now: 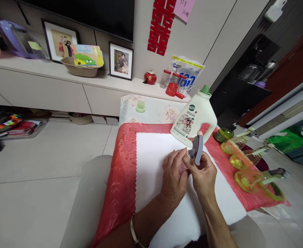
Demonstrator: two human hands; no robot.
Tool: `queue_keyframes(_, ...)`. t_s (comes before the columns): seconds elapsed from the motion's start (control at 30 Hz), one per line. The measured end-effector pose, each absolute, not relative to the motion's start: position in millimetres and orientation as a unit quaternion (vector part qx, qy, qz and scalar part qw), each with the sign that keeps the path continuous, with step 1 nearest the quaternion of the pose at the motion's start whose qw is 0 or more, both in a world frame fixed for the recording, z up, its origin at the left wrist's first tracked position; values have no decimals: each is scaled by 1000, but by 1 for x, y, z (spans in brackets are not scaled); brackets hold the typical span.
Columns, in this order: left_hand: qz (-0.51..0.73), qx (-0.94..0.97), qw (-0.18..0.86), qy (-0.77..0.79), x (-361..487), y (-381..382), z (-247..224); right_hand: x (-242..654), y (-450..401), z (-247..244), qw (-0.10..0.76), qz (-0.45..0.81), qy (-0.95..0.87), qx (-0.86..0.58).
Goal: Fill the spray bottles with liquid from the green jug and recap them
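My left hand [174,174] is wrapped round a small clear pinkish bottle [183,168] above the white cloth [151,172]. At the bottle's neck sits a grey spray head [198,150], tilted to the upper right. My right hand [204,172] has its thumb at the neck, just under the spray head, with the fingers curled behind it. Most of the bottle is hidden by my fingers. Right behind my hands stands a large pale green detergent jug [192,120], its cap off and a green spout showing. A light green cap [140,106] rests on the flowered tablecloth [156,108].
Several oil bottles with yellow bases [244,181] line the right edge of the red plastic cover [123,162]. Beyond the table, a low cabinet [102,82] carries framed photos [121,61], a brown basket [80,69], a red pot [150,77], lidded jars [165,78] and a plastic bag [190,74].
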State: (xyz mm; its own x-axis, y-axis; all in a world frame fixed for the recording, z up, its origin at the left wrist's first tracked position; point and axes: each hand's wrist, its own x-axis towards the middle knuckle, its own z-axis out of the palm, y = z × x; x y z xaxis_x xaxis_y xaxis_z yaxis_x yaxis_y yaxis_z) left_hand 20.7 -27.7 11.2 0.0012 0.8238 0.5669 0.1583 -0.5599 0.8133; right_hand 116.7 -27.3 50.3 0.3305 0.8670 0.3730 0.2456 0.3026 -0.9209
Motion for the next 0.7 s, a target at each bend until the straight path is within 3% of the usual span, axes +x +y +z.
queue_keyframes(0.3, 598, 646, 284, 381, 21, -30, 14, 138, -30, 45, 553, 241, -614, -509)
queue_keyframes(0.7, 589, 660, 277, 375, 20, -30, 16, 127, -33, 37, 564, 118, -594, -561)
